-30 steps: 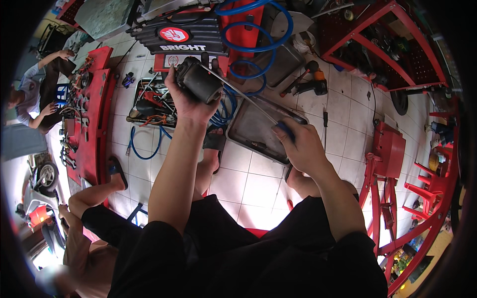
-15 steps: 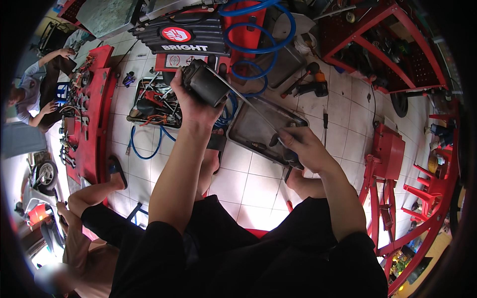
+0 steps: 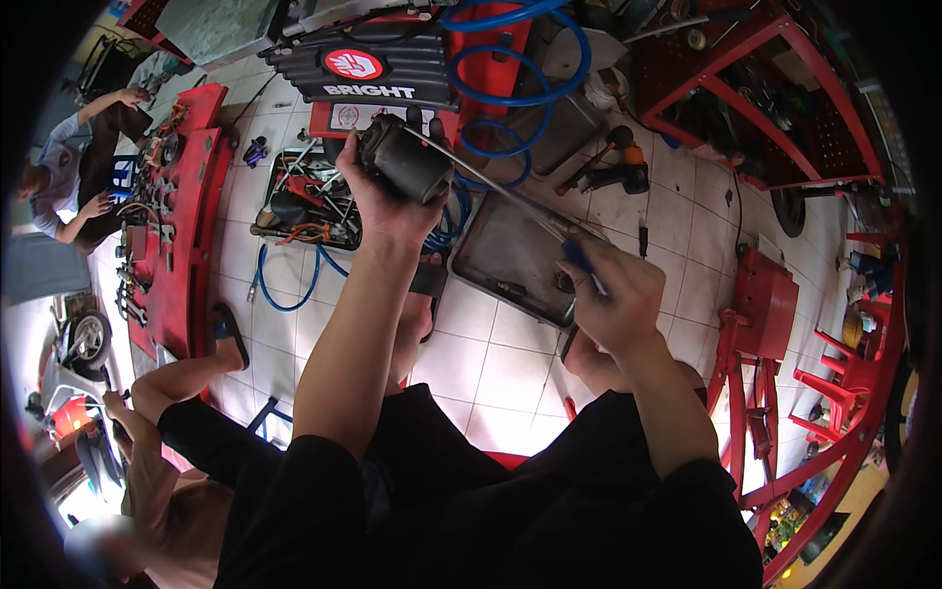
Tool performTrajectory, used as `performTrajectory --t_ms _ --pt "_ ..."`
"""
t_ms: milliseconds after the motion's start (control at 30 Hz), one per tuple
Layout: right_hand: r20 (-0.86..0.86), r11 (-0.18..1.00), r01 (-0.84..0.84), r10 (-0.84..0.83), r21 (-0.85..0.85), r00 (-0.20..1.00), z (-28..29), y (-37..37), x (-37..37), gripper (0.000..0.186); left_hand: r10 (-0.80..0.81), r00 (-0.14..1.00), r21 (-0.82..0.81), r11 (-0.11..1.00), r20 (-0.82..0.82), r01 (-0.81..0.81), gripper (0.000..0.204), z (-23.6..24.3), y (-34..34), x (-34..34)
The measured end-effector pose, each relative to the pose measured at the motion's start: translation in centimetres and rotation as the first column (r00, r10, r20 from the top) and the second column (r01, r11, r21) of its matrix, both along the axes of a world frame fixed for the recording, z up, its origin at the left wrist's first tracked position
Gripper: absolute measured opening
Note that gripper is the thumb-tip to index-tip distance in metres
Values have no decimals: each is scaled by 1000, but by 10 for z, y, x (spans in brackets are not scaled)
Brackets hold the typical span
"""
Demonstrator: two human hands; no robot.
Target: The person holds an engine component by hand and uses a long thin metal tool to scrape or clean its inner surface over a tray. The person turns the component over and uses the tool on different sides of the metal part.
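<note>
A: Left hand [image 3: 392, 218]?
B: Fingers wrapped round a dull black cylindrical part [image 3: 407, 169], left of the grey rectangular metal tray [image 3: 502, 247].
A: Right hand [image 3: 623, 296]?
B: At the tray's right edge, fingers closed on a long silver-shafted, blue-handled tool [image 3: 491, 185].
A: Tool tip?
B: At the part; contact unconfirmed.

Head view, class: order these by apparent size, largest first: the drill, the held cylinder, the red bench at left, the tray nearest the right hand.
1. Red bench
2. Tray
3. Cylinder, raised nearer the camera
4. Drill
</note>
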State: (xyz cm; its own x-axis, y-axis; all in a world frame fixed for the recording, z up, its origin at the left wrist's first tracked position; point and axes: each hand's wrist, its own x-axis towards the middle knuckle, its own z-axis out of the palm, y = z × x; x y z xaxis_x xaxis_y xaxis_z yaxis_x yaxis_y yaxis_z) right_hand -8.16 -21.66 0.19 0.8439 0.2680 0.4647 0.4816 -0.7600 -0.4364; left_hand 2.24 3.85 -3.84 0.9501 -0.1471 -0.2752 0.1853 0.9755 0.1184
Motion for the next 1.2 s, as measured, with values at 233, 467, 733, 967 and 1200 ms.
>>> performTrajectory --t_ms 233,467,733,967,1200 --pt "-803 657 496 310 567 509 20 3 3 36 5 999 26 1000 -38 -4 46 -3 0 -4" --pt "-832 521 662 452 539 322 18 -3 12 38 18 994 85 996 -109 -9 46 -2 1 -2" --pt "-821 810 319 311 492 478 9 -15 23 42 -60 995 88 994 -86 67 46 -11 2 3" --pt "-772 998 -21 61 62 633 -25 -55 38 27 -37 992 110 993 -117 50 44 -12 -3 7" --pt "-807 983 -116 -47 -141 588 -82 -74 43 39 63 950 145 989 -305 -20 30 -16 12 13"
